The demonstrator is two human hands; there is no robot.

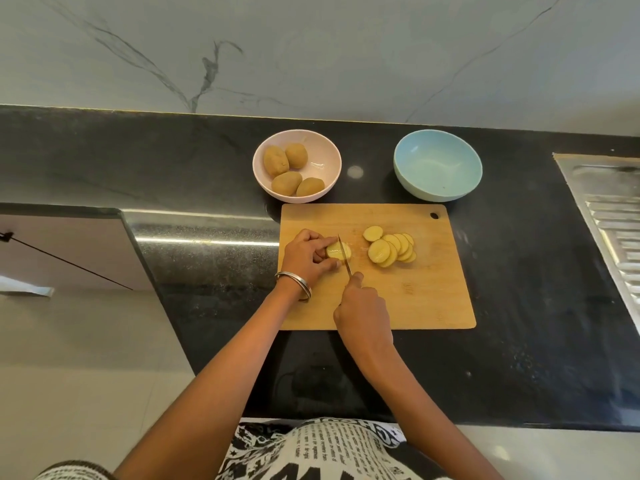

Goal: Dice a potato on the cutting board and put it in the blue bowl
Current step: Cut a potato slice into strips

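Cutting board: one wooden cutting board (415,299) lay on the dark counter (519,271), with a single hanging hole at its far right corner.
Potato being cut: one potato piece (335,251) sat on the left part of the board, cut face toward the right.
Left hand: the left hand (306,256) gripped the potato piece from the left, fingers curled over it and thumb on its near side; one metal bangle (294,284) circled the wrist.
Right hand: the right hand (362,304) was wrapped around the handle of one knife (344,256), forefinger stretched toward the blade; the blade stood in the potato piece near its right end.
Slices: about eight round slices (389,249) lay overlapping in a fan to the right of the knife, on the middle of the board.
Blue bowl: one blue bowl (438,166) stood just beyond the board's far right edge, holding no potato.
Pink bowl: one pink bowl (297,166) stood just beyond the board's far left corner, with four whole potatoes (285,169) in it.
Sink: one steel draining board (609,216) ran along the right edge.
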